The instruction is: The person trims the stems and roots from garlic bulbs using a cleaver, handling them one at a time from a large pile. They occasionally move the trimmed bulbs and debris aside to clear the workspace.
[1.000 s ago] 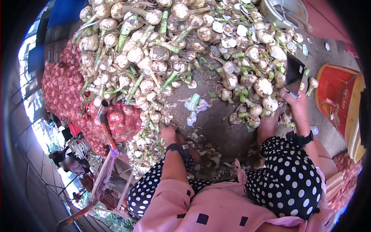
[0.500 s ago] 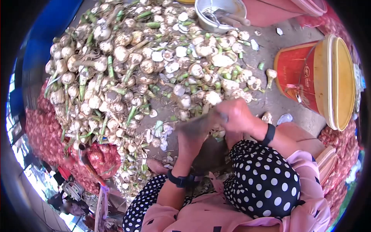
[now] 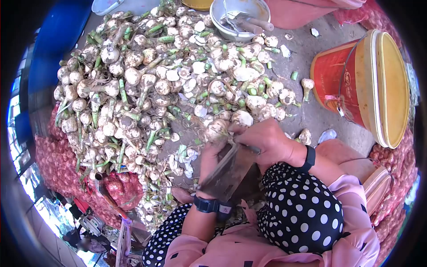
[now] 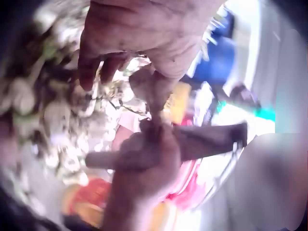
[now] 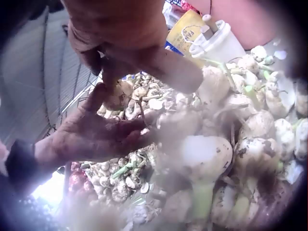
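Observation:
In the head view the left hand [image 3: 211, 156] holds a dirt-marked garlic bulb [image 3: 216, 130], which also shows between the hands in the right wrist view [image 5: 118, 95]. My right hand [image 3: 269, 141] grips a broad knife [image 3: 229, 171] beside the bulb, its blade slanting down over the left wrist. In the left wrist view, the right hand's fingers [image 4: 142, 154] curl round the handle, with the blade [image 4: 211, 140] pointing right. The left hand [image 4: 139, 29] is above it. Whether the blade touches the bulb is unclear.
A large heap of garlic bulbs [image 3: 133, 75] with green stems spreads ahead and left. A metal basin [image 3: 240, 18] holding tools stands beyond it, a red and yellow bucket [image 3: 347, 80] at right. Red net sacks [image 3: 58, 164] lie at left, with peelings near the feet.
The left hand has come from the heap's lower left to the middle with a bulb. My right hand has brought the knife in from the right, and its blade has turned downward.

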The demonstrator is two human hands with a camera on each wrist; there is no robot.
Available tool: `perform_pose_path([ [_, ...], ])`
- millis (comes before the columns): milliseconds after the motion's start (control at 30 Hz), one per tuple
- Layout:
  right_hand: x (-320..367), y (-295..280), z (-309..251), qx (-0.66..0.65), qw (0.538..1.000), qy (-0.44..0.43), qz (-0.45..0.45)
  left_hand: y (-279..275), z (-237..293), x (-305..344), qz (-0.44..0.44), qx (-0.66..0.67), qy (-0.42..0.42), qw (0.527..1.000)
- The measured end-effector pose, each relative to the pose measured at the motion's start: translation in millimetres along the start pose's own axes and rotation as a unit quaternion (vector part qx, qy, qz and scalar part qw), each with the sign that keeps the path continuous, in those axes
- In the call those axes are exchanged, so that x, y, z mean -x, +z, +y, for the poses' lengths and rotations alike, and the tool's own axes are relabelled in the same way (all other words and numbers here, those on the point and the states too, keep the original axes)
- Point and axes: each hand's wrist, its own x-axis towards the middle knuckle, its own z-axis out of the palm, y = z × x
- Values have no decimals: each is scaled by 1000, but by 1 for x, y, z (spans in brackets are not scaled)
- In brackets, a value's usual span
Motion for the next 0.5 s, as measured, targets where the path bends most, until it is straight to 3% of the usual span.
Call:
perform_pose_path([
  [33,2,-2,-3,32,997,-49,-45,-6,1,0,3,0,-3,1000],
  [100,1,-10,-6,71,996,-33,-51,-26,9,-10,56,-309,47,948],
  [133,0,-12,-8,92,995,-14,-40,-34,14,-9,-45,-202,38,978],
  [167,0,-13,-8,113,993,6,-28,-39,11,-9,-45,-201,38,978],
  [200,-1,-13,-9,113,993,8,-28,-44,8,-8,-57,-361,166,916],
  [233,-1,-11,-10,130,991,5,-38,-44,6,-6,-67,-505,286,811],
  [267,0,-9,-11,147,988,2,-50,-54,-2,-10,-71,-500,339,794],
  [500,-4,-6,-13,152,986,-8,-68,-37,10,10,-30,-503,199,841],
])
